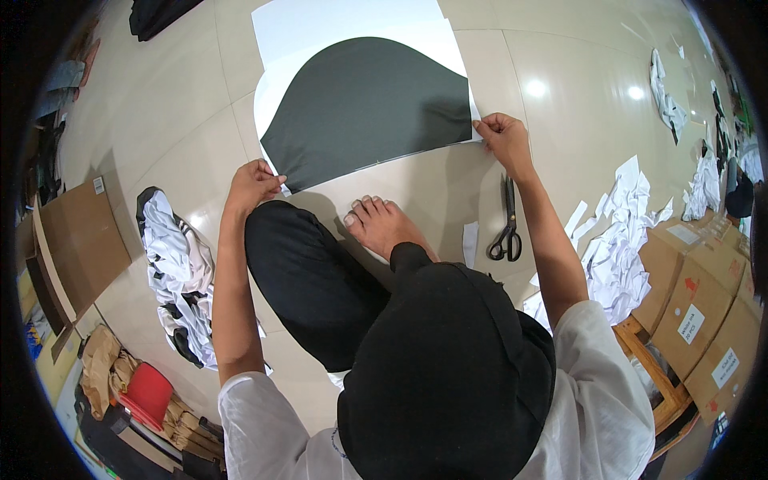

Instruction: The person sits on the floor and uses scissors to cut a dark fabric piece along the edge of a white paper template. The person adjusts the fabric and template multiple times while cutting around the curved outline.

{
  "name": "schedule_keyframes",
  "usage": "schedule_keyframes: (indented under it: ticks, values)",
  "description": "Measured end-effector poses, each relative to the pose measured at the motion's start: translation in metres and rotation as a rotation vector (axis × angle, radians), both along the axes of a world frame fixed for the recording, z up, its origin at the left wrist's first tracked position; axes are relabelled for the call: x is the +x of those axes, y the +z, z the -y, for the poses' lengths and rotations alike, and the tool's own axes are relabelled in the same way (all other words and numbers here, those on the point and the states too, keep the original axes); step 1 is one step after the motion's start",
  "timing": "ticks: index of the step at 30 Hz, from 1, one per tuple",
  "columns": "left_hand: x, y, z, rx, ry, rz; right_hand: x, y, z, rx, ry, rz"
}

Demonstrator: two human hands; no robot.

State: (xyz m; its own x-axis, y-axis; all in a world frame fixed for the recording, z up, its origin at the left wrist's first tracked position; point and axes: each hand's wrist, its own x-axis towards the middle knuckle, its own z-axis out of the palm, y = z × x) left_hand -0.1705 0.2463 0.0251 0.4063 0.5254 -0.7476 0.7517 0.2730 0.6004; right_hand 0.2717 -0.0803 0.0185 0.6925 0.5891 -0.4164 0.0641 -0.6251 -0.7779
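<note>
Black, matte sheet [372, 108] with one rounded, curving edge, lying flat on white paper [320, 24] on the tiled floor [560, 48]. Left hand [252, 182] pinches its near-left corner; right hand [504, 138] pinches its near-right corner. Scissors [507, 224] lie beside the right forearm.

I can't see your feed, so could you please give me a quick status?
Left hand and right hand pinch dark curved sheet on white paper. Black scissors lie beside right forearm.
</note>
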Motion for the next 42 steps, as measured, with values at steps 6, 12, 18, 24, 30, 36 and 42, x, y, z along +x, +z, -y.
schedule_keyframes:
  ticks: [6,12,18,24,30,36,42]
  values:
    - [0.002,0.0,0.0,0.004,-0.028,0.002,0.0,-0.006,0.0,0.055,-0.003,0.007]
    - [0.003,0.009,0.001,0.061,-0.082,-0.006,-0.002,-0.003,-0.011,-0.064,-0.04,0.061]
    - [0.037,0.019,-0.006,0.317,-0.045,-0.189,0.018,-0.007,-0.051,-0.167,-0.029,0.177]
    - [0.034,0.002,-0.021,0.406,-0.057,-0.185,0.029,-0.001,-0.083,-0.161,0.002,0.23]
    - [0.019,-0.004,-0.015,0.349,0.011,-0.163,0.031,-0.008,-0.081,-0.16,0.029,0.215]
    - [0.023,0.004,-0.011,0.289,0.064,-0.125,0.031,-0.015,-0.082,-0.161,0.02,0.299]
    - [0.014,-0.001,-0.01,0.292,0.128,-0.079,0.026,-0.014,-0.083,-0.163,0.044,0.329]
